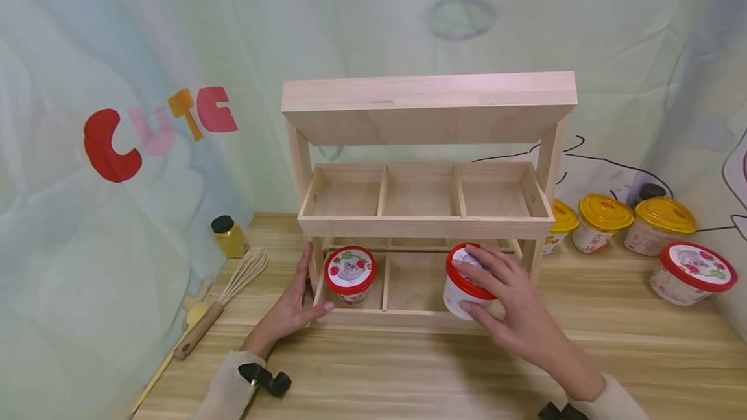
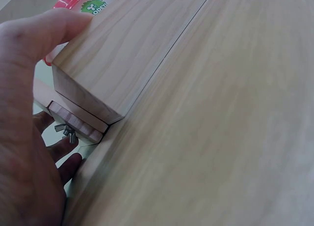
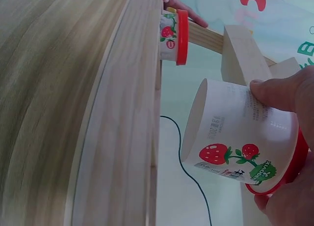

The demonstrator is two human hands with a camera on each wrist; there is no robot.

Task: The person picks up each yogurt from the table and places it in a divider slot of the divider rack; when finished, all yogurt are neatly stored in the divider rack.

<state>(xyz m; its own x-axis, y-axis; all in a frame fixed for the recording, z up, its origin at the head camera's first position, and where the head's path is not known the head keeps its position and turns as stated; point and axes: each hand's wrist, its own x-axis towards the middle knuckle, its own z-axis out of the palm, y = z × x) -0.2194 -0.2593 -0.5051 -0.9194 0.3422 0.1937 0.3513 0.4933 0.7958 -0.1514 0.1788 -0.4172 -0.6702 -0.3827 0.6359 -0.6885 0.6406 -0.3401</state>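
Observation:
A two-tier wooden rack [image 1: 426, 109] stands on the table. My right hand [image 1: 484, 287] grips a white cup with a red lid and strawberry print [image 1: 454, 293], tilted at the right compartment of the lower tier. In the right wrist view the cup [image 3: 235, 137] is off the wood, with my thumb [image 3: 282, 93] on its side. A matching cup [image 1: 350, 272] sits upright in the lower left compartment. My left hand [image 1: 300, 297] rests against the rack's lower left corner [image 2: 113, 64], thumb on the front rail and fingers along the post.
To the right of the rack stand several yellow-lidded cups [image 1: 604, 220] and one more red-lidded cup [image 1: 691, 272]. A whisk [image 1: 224, 297] and a small yellow jar with a black cap [image 1: 229, 236] lie to the left. A printed curtain hangs close behind.

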